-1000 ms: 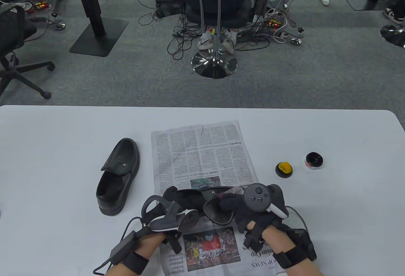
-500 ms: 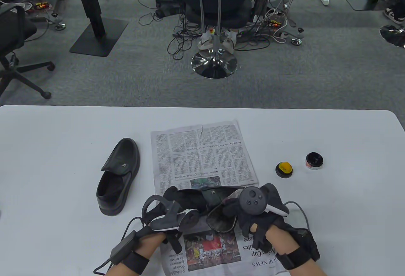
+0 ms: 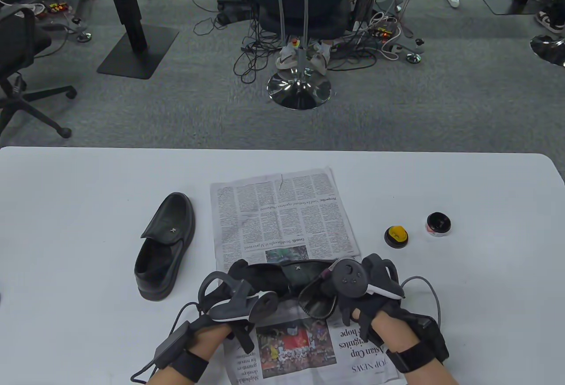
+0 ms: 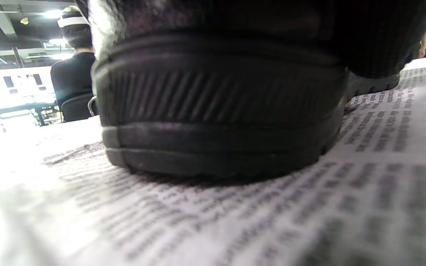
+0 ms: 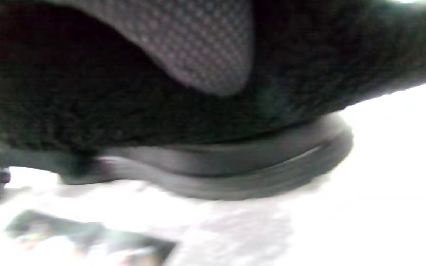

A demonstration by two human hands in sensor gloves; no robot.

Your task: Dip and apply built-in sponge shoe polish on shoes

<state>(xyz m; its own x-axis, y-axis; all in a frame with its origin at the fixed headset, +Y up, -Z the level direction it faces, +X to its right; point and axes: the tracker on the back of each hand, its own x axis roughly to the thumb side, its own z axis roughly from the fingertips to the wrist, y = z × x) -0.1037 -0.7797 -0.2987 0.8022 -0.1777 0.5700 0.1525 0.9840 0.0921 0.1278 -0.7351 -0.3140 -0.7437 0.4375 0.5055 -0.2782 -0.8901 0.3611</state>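
Grey office carpet, chair bases and loose cables were seen beyond a white table (image 3: 485, 190) on which a newspaper (image 3: 282, 213) had been spread. One black shoe (image 3: 304, 272) was being worked on over the near part of the paper, its sole resting on the newsprint in the left wrist view. It was gripped at the heel end by the left hand (image 3: 240, 290), the fingers wrapped around it. The right hand (image 3: 353, 290) was pressed against the toe end, fingers curled; whether anything was pinched in them could not be told, since the tracker and blur hid them. A second shoe (image 3: 165, 246) lay untouched on the bare table left of the paper. The yellow sponge applicator (image 3: 395, 236) and the open polish tin (image 3: 438, 224) stood well apart from the hands, to the right, off the paper.

Several risks were judged likely. Polish could be smeared onto the bare table if the loaded sponge were set down where it stood. The shoe could be tipped or slid if the toe were pressed hard while the heel grip was loosened, and the thin newsprint could be dragged or torn beneath the sole. The glove fabric could be stained if wet polish were touched.
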